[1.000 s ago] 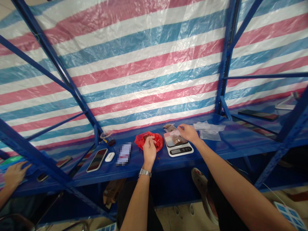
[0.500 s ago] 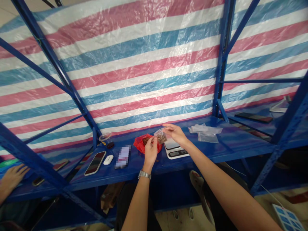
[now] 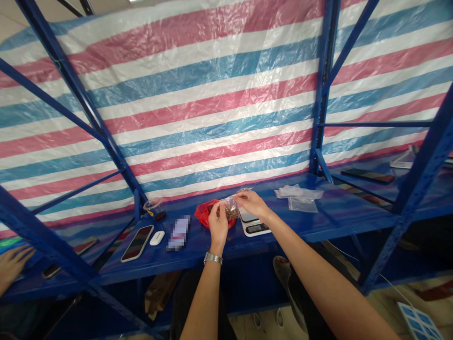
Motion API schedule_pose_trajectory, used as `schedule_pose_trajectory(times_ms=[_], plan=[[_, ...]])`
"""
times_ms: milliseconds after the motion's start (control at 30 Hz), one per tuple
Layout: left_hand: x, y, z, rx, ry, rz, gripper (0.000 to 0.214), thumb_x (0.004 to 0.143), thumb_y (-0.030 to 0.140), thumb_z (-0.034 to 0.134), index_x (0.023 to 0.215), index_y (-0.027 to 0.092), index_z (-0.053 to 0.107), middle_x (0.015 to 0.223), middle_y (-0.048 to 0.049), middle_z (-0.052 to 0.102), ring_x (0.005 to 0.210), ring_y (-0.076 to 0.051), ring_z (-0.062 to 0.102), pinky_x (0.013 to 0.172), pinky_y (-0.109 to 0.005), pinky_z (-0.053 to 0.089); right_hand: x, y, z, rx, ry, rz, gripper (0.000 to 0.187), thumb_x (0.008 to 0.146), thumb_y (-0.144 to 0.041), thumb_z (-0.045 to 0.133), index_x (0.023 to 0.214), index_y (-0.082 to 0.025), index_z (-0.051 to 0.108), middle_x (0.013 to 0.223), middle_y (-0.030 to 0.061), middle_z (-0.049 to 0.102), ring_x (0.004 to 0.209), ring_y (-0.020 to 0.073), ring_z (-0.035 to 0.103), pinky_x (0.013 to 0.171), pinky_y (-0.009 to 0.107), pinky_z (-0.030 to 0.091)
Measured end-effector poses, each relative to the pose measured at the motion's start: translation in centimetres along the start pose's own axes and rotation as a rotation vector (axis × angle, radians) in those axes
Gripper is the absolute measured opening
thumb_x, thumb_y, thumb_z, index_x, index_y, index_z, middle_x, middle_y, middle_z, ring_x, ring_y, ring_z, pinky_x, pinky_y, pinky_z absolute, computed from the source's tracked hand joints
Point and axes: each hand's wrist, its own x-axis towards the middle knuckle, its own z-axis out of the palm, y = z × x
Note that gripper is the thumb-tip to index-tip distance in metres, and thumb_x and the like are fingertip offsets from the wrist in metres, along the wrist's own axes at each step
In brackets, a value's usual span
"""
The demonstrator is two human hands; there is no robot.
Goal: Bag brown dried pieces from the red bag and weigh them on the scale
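A small clear zip bag (image 3: 232,208) with brown bits inside is held up between my two hands. My left hand (image 3: 218,222) pinches its left side, fingers closed. At the bag's upper right, my right hand (image 3: 252,204) has its thumb and fingers closed on the edge. Just behind and beneath my left hand lies an opened red plastic bag (image 3: 201,215) with more brown pieces in it, partly covered by the hand. A white digital scale (image 3: 255,229) stands below my right hand, its plate partly hidden.
Flat clear zip bags (image 3: 300,196) lie to the right. On the left are a phone (image 3: 138,243), a white earbud case (image 3: 157,238), a blurred-out phone (image 3: 179,233) and a plastic cup (image 3: 155,208). Blue posts (image 3: 320,94) frame the shelf. Another person's hand (image 3: 14,267) is at far left.
My right hand has come lower and closer to my left, and its fingers have closed more on the zip bag. The bag has shifted slightly left, over the red bag.
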Motion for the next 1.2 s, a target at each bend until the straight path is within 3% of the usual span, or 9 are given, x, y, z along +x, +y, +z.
schedule_pose_trajectory(times_ms=[300,533,667,867,1033,1200], plan=[[-0.1,0.4,0.0,0.052,0.006,0.023,0.037,0.101,0.05,0.052,0.098,0.018,0.07,0.089,-0.0047,0.073,0.082,-0.019,0.066,0.079,-0.029,0.051,-0.1,-0.2,0.9,-0.043,-0.018,-0.159,0.031,0.085,-0.046,0.064,0.082,-0.018,0.077,0.086,0.0069,0.077,0.08,0.0224,0.068,0.078,0.033,0.051],[-0.2,1.4,0.3,0.038,0.013,0.034,0.038,0.1,0.051,0.052,0.097,0.019,0.071,0.092,-0.0065,0.075,0.082,-0.02,0.068,0.078,-0.031,0.054,-0.3,-0.6,1.1,-0.049,0.01,-0.15,0.028,0.083,-0.045,0.065,0.083,-0.019,0.076,0.084,0.0048,0.077,0.079,0.0224,0.068,0.074,0.031,0.051],[-0.1,1.2,0.1,0.045,0.015,0.028,0.037,0.1,0.051,0.052,0.098,0.019,0.07,0.091,-0.0066,0.075,0.083,-0.021,0.069,0.081,-0.032,0.055,-0.3,-0.8,1.6,-0.002,-0.06,-0.122,0.026,0.083,-0.045,0.067,0.085,-0.021,0.077,0.088,0.0053,0.079,0.082,0.0238,0.07,0.077,0.033,0.054],[0.1,0.8,-0.1,0.006,0.068,0.072,0.031,0.098,0.047,0.056,0.104,0.019,0.068,0.101,-0.0077,0.073,0.089,-0.02,0.068,0.084,-0.032,0.055,-0.2,-1.3,2.2,-0.009,-0.043,-0.164,0.023,0.083,-0.04,0.066,0.087,-0.02,0.077,0.092,0.0049,0.079,0.089,0.0229,0.071,0.086,0.034,0.054],[0.3,0.5,-0.7,-0.009,0.094,-0.009,0.029,0.096,0.046,0.06,0.101,0.019,0.07,0.097,-0.0058,0.073,0.085,-0.019,0.068,0.079,-0.03,0.054,-0.1,-0.9,3.1,0.061,-0.122,-0.144,0.026,0.084,-0.043,0.07,0.09,-0.02,0.079,0.097,0.0068,0.081,0.093,0.0239,0.073,0.088,0.034,0.056],[0.5,0.2,-1.3,0.005,0.067,-0.022,0.026,0.093,0.044,0.064,0.099,0.019,0.072,0.094,-0.0055,0.074,0.08,-0.018,0.067,0.077,-0.03,0.054,0.2,-0.3,3.6,0.018,-0.084,-0.124,0.028,0.083,-0.042,0.071,0.089,-0.017,0.08,0.094,0.0101,0.081,0.089,0.0255,0.074,0.083,0.036,0.056]])
